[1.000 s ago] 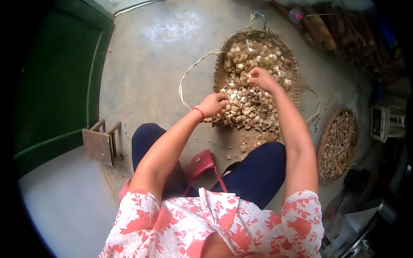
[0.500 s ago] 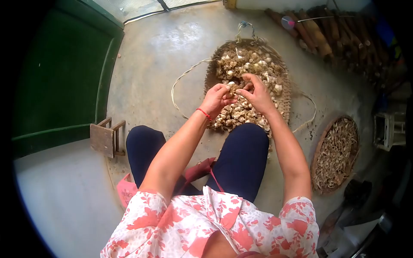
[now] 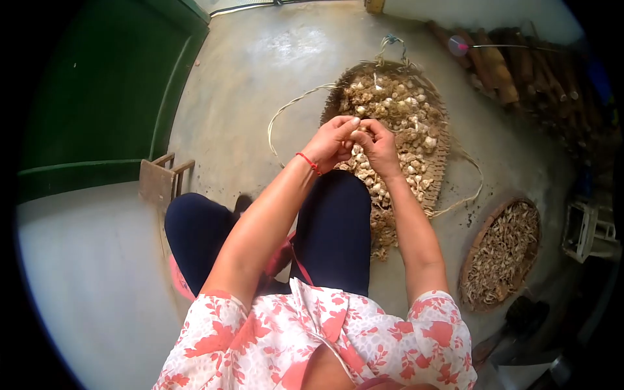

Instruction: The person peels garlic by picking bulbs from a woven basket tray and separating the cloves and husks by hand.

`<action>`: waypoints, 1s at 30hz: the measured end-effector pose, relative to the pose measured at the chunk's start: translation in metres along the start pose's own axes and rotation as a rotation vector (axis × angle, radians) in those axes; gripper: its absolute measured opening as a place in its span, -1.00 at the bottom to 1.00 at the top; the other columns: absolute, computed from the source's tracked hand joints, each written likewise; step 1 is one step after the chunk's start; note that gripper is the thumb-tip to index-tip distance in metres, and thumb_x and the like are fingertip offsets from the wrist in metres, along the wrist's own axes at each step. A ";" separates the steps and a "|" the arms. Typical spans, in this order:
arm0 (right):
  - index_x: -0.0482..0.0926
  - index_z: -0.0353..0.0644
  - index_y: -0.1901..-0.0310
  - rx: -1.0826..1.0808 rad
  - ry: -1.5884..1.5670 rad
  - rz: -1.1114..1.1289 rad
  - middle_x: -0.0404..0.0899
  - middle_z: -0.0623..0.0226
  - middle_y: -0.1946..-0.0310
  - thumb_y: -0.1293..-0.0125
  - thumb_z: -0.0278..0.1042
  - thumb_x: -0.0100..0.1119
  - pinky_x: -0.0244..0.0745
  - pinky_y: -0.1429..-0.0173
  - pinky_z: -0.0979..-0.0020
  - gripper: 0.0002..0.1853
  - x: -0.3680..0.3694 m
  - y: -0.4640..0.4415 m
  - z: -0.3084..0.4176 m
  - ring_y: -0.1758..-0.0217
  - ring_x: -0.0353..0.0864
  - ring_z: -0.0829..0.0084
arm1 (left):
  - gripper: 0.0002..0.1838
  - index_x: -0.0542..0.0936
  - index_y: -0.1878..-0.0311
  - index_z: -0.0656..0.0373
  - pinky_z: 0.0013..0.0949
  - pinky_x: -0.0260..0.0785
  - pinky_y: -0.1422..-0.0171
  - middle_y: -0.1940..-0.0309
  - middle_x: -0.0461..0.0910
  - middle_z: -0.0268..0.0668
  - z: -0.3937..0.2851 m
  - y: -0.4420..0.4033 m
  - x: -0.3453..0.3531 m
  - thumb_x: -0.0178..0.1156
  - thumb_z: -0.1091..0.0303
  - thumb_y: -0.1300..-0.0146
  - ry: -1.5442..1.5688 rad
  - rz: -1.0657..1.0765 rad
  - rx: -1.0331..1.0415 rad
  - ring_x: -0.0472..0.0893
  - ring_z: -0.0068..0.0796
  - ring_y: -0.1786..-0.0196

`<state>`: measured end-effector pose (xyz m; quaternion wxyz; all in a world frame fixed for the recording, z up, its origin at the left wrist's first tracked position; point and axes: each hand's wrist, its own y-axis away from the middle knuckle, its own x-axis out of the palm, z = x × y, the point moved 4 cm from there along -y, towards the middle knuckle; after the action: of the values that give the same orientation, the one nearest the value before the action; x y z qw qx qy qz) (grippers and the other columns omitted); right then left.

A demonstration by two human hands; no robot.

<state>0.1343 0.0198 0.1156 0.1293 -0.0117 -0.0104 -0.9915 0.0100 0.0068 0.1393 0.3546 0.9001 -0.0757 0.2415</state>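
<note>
My left hand [image 3: 331,143], with a red cord at the wrist, is closed with its thumb and fingers pinched together. My right hand [image 3: 379,149] meets it, fingertips pinched and almost touching the left ones. Between them is a garlic bulb, mostly hidden by the fingers. Both hands are above a long woven basket [image 3: 442,140] on the floor. Inside lie many garlic bulbs [image 3: 416,120], pale and brownish, with dry roots and skins among them. Twisted rope handles [image 3: 296,99] loop out from the basket's sides and far end.
A round woven tray [image 3: 469,270] of dry, pale pieces lies at the right. A small wooden stool [image 3: 158,182] stands by the green door [image 3: 97,97] at the left. Stacked wooden poles [image 3: 500,68] fill the far right corner, and a pale frame [image 3: 588,231] stands at the right edge.
The view has shifted and my knees have moved left, uncovering more of the basket's near end. My hands have come closer together, and the bulb between them is now mostly covered.
</note>
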 end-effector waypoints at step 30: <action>0.44 -0.25 0.28 -0.088 0.009 -0.535 0.37 0.43 0.61 -0.41 -0.33 -0.14 0.33 0.47 0.47 -0.79 -0.026 0.011 0.050 0.55 0.37 0.61 | -0.68 0.38 0.42 0.10 -0.57 0.08 0.58 0.61 0.28 -0.54 -0.012 -0.024 0.048 0.01 0.13 -0.41 -0.663 -0.100 0.667 0.24 -0.77 0.57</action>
<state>0.1635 0.0171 0.1649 -0.1380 -0.0096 0.0307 -0.9899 0.0541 0.0345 0.1559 0.0139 0.9960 -0.0594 -0.0653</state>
